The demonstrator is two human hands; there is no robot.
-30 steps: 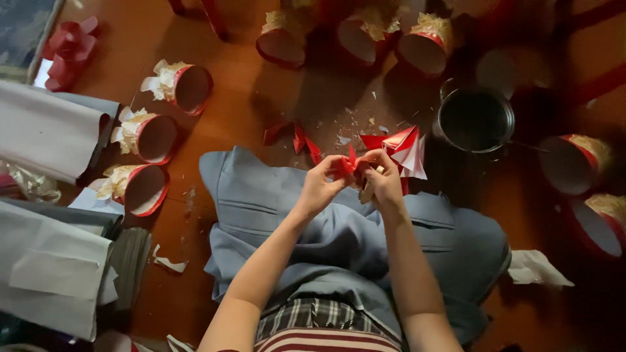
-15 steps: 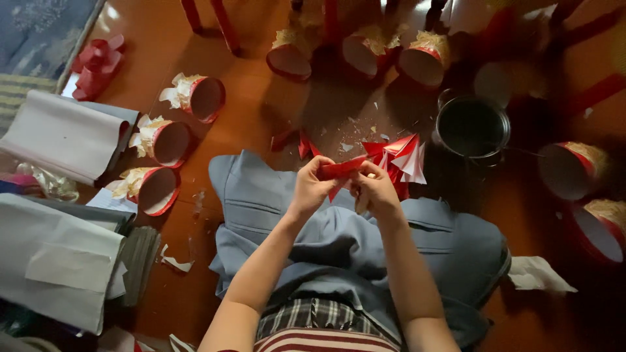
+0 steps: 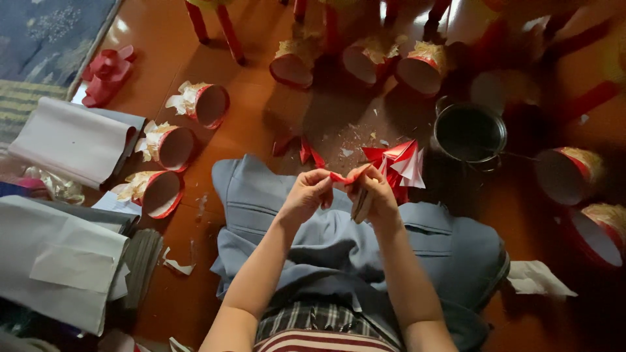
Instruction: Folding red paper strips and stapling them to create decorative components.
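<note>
Both hands: left hand (image 3: 306,195) and right hand (image 3: 373,192) meet above the lap, fingers pinched on one red paper strip (image 3: 343,176).
Strip: stretched between the two hands, over the blue cloth (image 3: 326,241).
Right hand also: holds a thin tan stick (image 3: 360,206).
Just beyond: folded red-and-white paper (image 3: 399,166).
Farther out: metal pot (image 3: 469,133), paper cups (image 3: 163,146) on the floor (image 3: 261,111).

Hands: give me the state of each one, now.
Left hand: closed, pinching one end of a red paper strip.
Right hand: closed on the strip's other end, with a thin stick-like tool tucked in the fingers.
</note>
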